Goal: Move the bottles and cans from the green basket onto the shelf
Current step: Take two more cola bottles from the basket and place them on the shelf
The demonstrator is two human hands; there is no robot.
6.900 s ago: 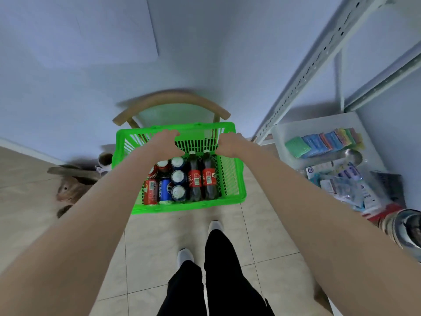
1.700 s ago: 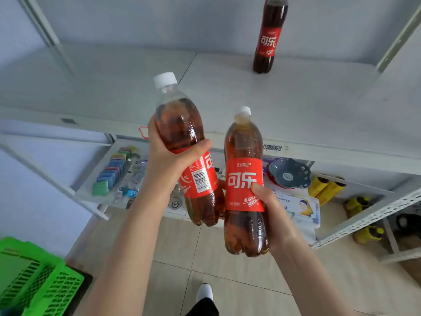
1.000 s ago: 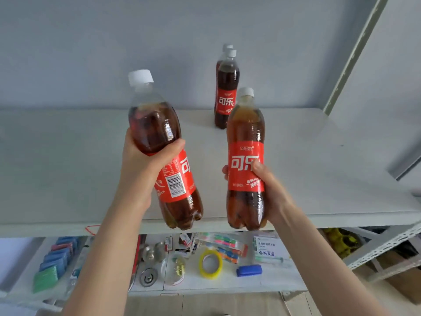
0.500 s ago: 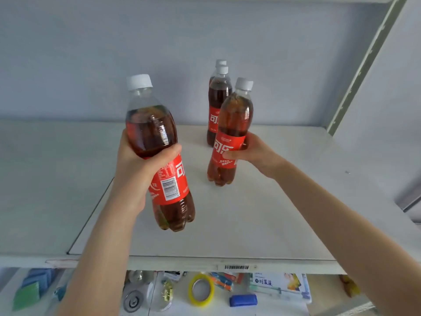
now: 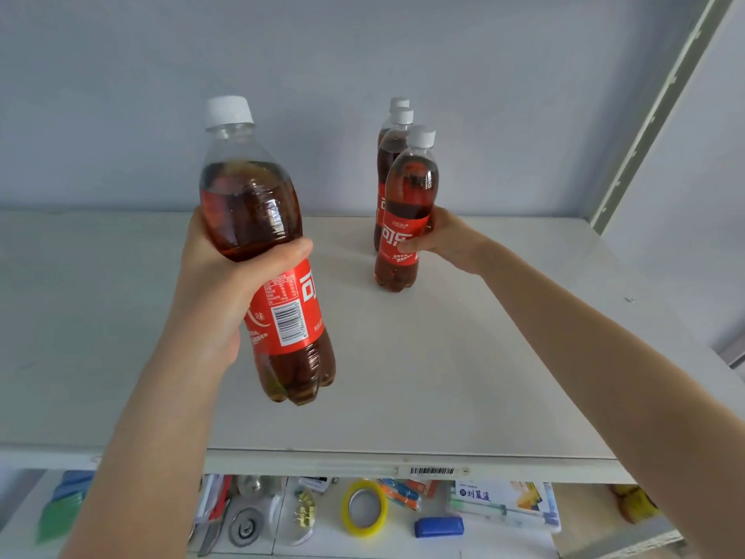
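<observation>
My left hand (image 5: 225,292) grips a cola bottle (image 5: 262,252) with a red label and white cap, held slightly tilted above the white shelf (image 5: 463,377). My right hand (image 5: 443,236) is wrapped around a second cola bottle (image 5: 405,211) that stands upright with its base on the shelf. Directly behind it two more cola bottles (image 5: 389,155) stand in a row toward the back wall, mostly hidden. The green basket is out of view.
A grey-green upright post (image 5: 653,110) rises at the shelf's right rear. Below the front edge, a lower shelf holds a yellow tape roll (image 5: 365,508), a blue block (image 5: 439,526), a white box (image 5: 504,498) and small hardware.
My right hand has brought its bottle further back and upright, its base now resting on the shelf in front of the two standing bottles. My left hand has barely moved.
</observation>
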